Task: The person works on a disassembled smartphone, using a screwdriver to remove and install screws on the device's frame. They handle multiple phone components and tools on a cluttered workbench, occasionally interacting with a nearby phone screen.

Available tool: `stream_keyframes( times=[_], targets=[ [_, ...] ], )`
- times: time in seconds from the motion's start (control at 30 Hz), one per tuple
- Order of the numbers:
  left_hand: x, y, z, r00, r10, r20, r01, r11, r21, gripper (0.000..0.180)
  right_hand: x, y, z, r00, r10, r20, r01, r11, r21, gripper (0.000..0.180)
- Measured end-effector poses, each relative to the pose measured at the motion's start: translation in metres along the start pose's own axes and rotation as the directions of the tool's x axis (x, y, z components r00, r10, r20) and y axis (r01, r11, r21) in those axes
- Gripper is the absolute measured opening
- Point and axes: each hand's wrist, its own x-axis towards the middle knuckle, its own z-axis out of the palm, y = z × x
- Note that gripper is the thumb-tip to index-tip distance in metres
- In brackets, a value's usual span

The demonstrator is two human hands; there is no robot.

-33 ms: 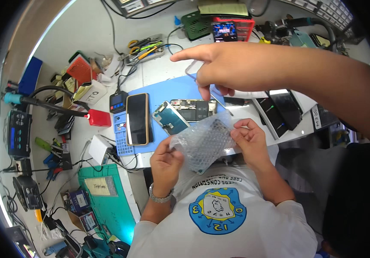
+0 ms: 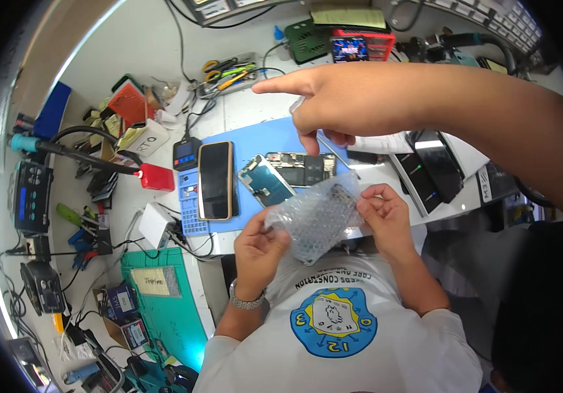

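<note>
In front of my shirt I hold a clear bubble-wrap pouch (image 2: pixel 314 226) with a flat, darkish item inside, its kind blurred by the bubbles. My left hand (image 2: pixel 260 252), with a metal watch at the wrist, pinches the pouch's left edge. The fingers of my right hand (image 2: pixel 385 213) close on its right edge. Just beyond it, on a blue mat (image 2: pixel 262 134), lie an opened phone body (image 2: pixel 304 169) and a detached phone screen panel (image 2: pixel 266 181). Left of these is a dark phone with a tan frame (image 2: pixel 216 180).
Another person's hand (image 2: pixel 324 101) reaches in from the right above the mat, index finger extended leftward. Open black trays (image 2: pixel 419 170) stand right. A tool tray (image 2: pixel 229 75) sits at the back. A red bottle (image 2: pixel 157 177), white box (image 2: pixel 157 226) and green mat (image 2: pixel 186 314) are left.
The whole view has shifted slightly, so the bench appears a little further right. Relative to the bench, the other person's pointing hand has moved slightly left. My grip stays the same.
</note>
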Motion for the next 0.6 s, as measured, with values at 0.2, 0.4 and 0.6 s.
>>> stream_keyframes(
  times=[0.2, 0.4, 0.6],
  targets=[
    [-0.002, 0.008, -0.004, 0.987, -0.159, 0.004, 0.158, 0.983, -0.089, 0.053, -0.003, 0.001, -0.001, 0.997, -0.05, 0.056, 0.046, 0.997, 0.067, 0.04],
    [0.026, -0.047, 0.015, 0.926, 0.153, -0.346, -0.145, 0.988, 0.05, 0.039, 0.023, 0.036, 0.03, 0.971, -0.081, -0.224, 0.103, 0.991, 0.088, 0.03],
    [0.031, -0.087, 0.051, 0.742, 0.5, -0.447, -0.374, 0.862, 0.343, 0.026, 0.03, 0.057, 0.075, 0.787, -0.563, -0.252, 0.551, 0.825, -0.122, 0.011]
  ],
)
